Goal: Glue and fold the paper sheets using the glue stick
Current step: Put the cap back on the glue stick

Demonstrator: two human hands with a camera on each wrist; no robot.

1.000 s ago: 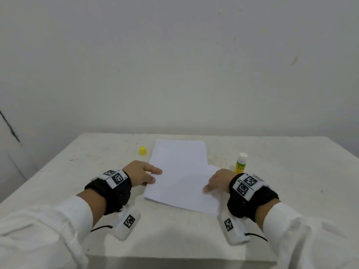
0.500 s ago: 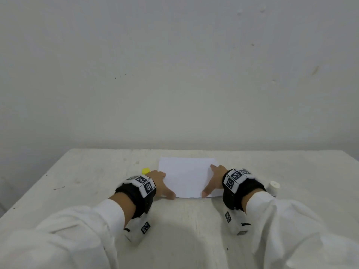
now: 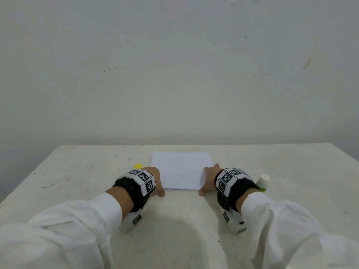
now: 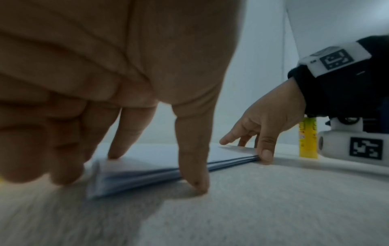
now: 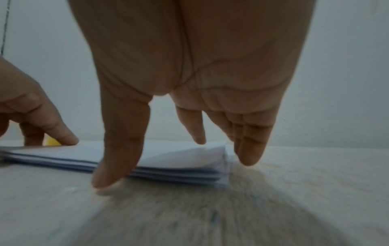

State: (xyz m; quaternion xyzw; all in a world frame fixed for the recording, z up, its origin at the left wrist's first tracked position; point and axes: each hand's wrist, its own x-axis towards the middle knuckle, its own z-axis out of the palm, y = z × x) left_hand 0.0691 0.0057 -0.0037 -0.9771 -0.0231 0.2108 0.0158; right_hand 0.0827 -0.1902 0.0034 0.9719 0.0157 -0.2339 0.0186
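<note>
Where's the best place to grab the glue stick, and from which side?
Grip the upright yellow-green glue stick round its labelled barrel, below the white tip, coming from the right with the right hand. It stands uncapped just right of that wrist, so avoid the top.

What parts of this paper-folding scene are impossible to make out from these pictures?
- Glue stick: lower body hidden behind the right hand's wrist gear in the head view; label too blurred to read in the left wrist view.
- Yellow cap: partly hidden by the left hand.
- Folded paper: layers blurred in both wrist views; glue not visible.
</note>
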